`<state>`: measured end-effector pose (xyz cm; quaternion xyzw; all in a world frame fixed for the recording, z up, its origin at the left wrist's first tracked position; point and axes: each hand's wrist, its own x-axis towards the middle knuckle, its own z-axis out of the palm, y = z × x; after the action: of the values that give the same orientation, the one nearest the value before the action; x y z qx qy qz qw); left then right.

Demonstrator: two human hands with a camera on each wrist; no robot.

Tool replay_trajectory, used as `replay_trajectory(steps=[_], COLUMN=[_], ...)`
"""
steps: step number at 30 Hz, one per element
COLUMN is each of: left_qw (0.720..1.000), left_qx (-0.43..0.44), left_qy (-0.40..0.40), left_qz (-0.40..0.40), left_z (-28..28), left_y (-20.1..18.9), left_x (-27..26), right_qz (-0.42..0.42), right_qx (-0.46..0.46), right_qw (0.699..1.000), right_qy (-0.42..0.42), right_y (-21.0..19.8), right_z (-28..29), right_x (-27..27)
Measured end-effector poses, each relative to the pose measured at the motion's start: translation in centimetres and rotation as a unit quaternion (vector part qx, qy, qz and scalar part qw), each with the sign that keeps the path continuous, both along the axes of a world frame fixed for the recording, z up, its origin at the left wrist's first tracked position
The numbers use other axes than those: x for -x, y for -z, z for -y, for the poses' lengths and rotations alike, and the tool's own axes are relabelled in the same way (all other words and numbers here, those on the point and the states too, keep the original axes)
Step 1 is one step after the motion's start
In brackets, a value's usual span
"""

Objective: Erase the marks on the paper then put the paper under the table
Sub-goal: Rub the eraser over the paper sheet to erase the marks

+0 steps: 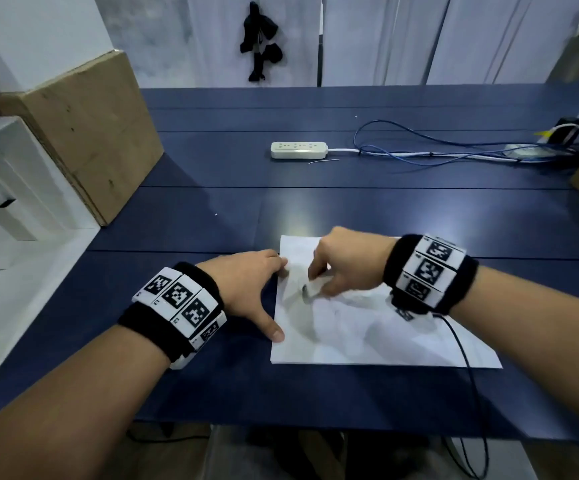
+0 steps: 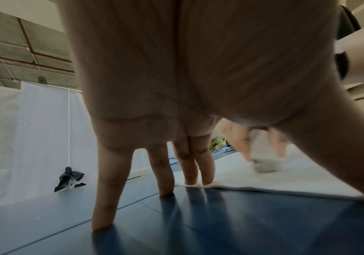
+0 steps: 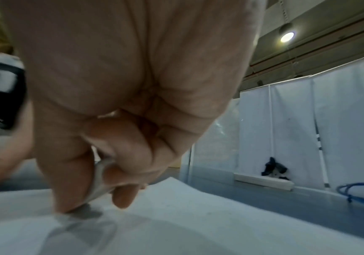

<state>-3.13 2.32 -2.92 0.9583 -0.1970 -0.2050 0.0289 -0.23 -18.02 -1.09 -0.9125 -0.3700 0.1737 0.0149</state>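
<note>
A white sheet of paper point(image 1: 367, 337) lies flat on the dark blue table point(image 1: 212, 209), near its front edge. My right hand point(image 1: 319, 282) pinches a small white eraser point(image 1: 310, 292) with its grey tip against the paper's upper left part. The eraser point(image 3: 99, 182) sits between thumb and curled fingers in the right wrist view, and it point(image 2: 263, 163) looks blurred in the left wrist view. My left hand point(image 1: 264, 289) is spread flat, with fingers point(image 2: 189, 165) straight. Two fingertips and the thumb press the paper's point(image 2: 263, 181) left edge. No marks show clearly.
A white power strip point(image 1: 298, 149) with blue cables point(image 1: 437, 150) lies at the back of the table. A cardboard box point(image 1: 83, 133) and white foam packing point(image 1: 7, 188) stand at the left. A black cable point(image 1: 468, 375) hangs from my right wrist across the paper.
</note>
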Motion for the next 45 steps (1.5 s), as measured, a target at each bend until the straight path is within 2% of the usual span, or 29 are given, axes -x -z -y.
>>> replay_trajectory(steps=[2, 5, 7, 9, 16, 19, 21, 23, 29, 32, 35, 37, 42, 45], left_qw=[1.000, 1.000, 1.000, 1.000, 1.000, 0.998, 0.998, 0.998, 0.999, 0.999, 0.999, 0.999, 0.999, 0.998], left_qx=[-0.001, 0.004, 0.006, 0.002, -0.003, -0.015, -0.019, -0.015, -0.006, -0.005, -0.002, -0.004, -0.014, -0.011], left_qy=[0.001, -0.001, -0.006, -0.004, -0.001, -0.005, -0.002, 0.001, 0.000, -0.005, -0.004, -0.004, -0.002, -0.006], left_qz=[0.000, 0.000, -0.002, -0.001, -0.025, -0.061, -0.062, -0.060, -0.053, -0.051, -0.049, -0.050, -0.050, -0.055], left_z=[0.0, -0.2, -0.3, -0.3, -0.9, -1.1, -1.1, -1.1, -0.9, -0.8, -0.7, -0.6, -0.5, -0.6], left_y=[0.0, 0.2, 0.4, 0.4, 0.7, 0.8, 0.8, 0.8, 0.8, 0.7, 0.6, 0.5, 0.4, 0.5], left_x=[0.1, 0.0, 0.0, 0.0, 0.4, 0.6, 0.5, 0.4, 0.2, 0.3, 0.4, 0.4, 0.5, 0.4], right_qz=[0.019, 0.059, 0.010, -0.042, 0.040, 0.054, -0.006, -0.053, 0.063, 0.056, -0.039, -0.047, 0.044, 0.066], right_qx=[0.007, 0.024, 0.021, 0.027, -0.015, 0.007, 0.025, 0.031, -0.019, -0.031, 0.009, 0.010, -0.001, 0.004], right_qw=[0.999, 0.997, 0.995, 0.991, 0.998, 0.998, 0.993, 0.990, 0.998, 0.997, 0.988, 0.990, 0.999, 0.997], right_qy=[0.027, -0.035, -0.098, -0.122, 0.039, -0.044, -0.116, -0.131, 0.007, -0.047, -0.148, -0.133, 0.002, -0.030], right_y=[0.3, 1.0, 0.7, 0.5, 0.8, 1.0, 0.6, 0.3, 1.3, 1.6, 1.1, 1.1, 0.8, 1.1], right_z=[-0.1, 0.4, 0.9, 1.0, 0.9, 0.9, 1.0, 0.9, 1.1, 1.6, 1.8, 1.6, 1.5, 1.7], right_x=[-0.8, 1.1, 3.4, 4.3, -1.3, 0.7, 2.8, 3.1, -1.9, 0.4, 3.8, 3.3, -1.6, -0.6])
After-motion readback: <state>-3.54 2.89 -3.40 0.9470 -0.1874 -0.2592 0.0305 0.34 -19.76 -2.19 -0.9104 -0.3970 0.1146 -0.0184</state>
